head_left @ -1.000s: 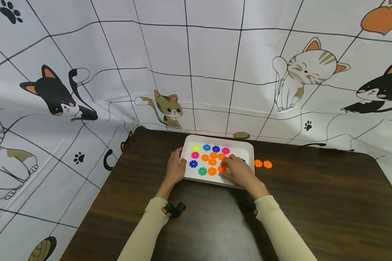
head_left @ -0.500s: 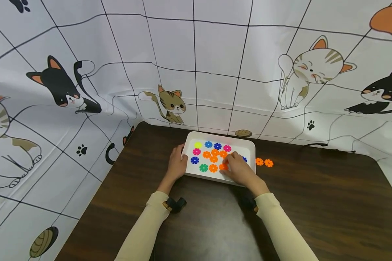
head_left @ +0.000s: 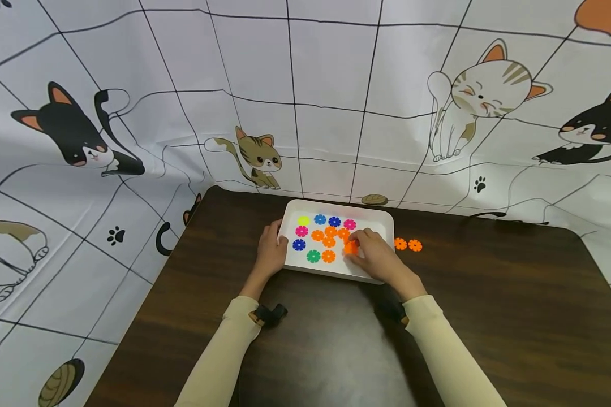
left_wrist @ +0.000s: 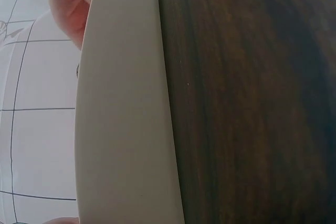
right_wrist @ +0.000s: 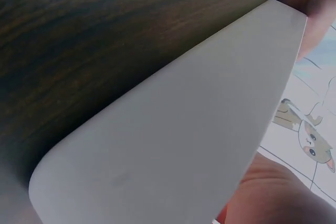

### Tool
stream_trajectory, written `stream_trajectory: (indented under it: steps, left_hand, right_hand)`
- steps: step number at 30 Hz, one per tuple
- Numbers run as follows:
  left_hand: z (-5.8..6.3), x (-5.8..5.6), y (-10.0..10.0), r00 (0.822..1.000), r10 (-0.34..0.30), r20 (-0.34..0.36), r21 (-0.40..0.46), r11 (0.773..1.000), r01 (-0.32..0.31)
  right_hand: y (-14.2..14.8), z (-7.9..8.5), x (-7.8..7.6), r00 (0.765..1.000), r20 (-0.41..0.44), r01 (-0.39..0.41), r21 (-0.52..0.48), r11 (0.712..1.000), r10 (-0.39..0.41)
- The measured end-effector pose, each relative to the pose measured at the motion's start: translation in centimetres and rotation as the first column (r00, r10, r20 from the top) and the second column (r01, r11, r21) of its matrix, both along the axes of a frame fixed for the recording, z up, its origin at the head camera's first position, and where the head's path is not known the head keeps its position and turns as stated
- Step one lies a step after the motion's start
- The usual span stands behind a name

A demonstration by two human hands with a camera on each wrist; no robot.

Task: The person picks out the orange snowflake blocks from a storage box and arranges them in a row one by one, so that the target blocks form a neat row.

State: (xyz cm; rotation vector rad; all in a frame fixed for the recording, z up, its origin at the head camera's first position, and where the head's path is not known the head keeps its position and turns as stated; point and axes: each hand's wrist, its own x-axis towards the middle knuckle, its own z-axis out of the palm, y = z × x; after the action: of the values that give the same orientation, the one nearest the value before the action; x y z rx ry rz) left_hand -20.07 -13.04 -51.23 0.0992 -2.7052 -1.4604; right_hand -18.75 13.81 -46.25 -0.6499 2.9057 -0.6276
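A shallow white tray (head_left: 331, 273) holds flower-shaped plastic discs in several colours. My left hand (head_left: 271, 254) grips its left side, thumb at the rim. The left wrist view shows the tray's outer wall (left_wrist: 123, 103) with part of the hand at top left. Inside the tray's right half, my right hand (head_left: 379, 259) pinches an orange disc (head_left: 351, 248) between thumb and fingers. Just left of it lie another orange disc (head_left: 328, 256) and a green disc (head_left: 313, 256). A group of orange discs (head_left: 328, 241) sits behind. In the right wrist view the tray wall hides the fingertips.
Two more orange discs (head_left: 414, 245) lie on the dark wooden table (head_left: 489, 294), right beside the tray. Along the tray's back and left are yellow, blue and pink discs (head_left: 301, 231). A white curtain (head_left: 331, 73) with cat drawings rises behind the table.
The pinched orange disc has shifted slightly back and to the right, away from the front orange disc. My left hand keeps its grip on the tray. The head view has tilted a little.
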Motion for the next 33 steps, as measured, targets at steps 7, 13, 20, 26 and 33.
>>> stream_trajectory:
  steps: [7,13,20,26,33]
  left_hand:
    - [0.1,0.3,0.1,1.0,-0.009,0.001,0.005,1.0,0.009]
    - [0.1,0.1,0.2,1.0,-0.007,-0.01,0.004,1.0,0.007]
    - [0.2,0.2,0.2,1.0,-0.012,-0.004,0.006,1.0,0.012]
    - [0.1,0.2,0.1,1.0,-0.008,-0.001,0.014,1.0,0.008]
    - [0.1,0.1,0.0,1.0,-0.016,0.014,0.012,1.0,0.016]
  right_hand:
    - [0.5,0.7,0.7,0.999,-0.044,0.004,0.008,1.0,-0.004]
    - [1.3,1.5,1.1,0.994,-0.111,0.023,0.006,1.0,-0.022]
    - [2.6,1.8,1.4,0.989,-0.142,0.04,-0.005,0.999,-0.041]
    - [4.0,1.8,1.6,0.988,-0.147,0.056,0.003,0.998,-0.055]
    - [5.8,2.6,1.6,0.986,-0.133,0.101,0.009,0.995,-0.099]
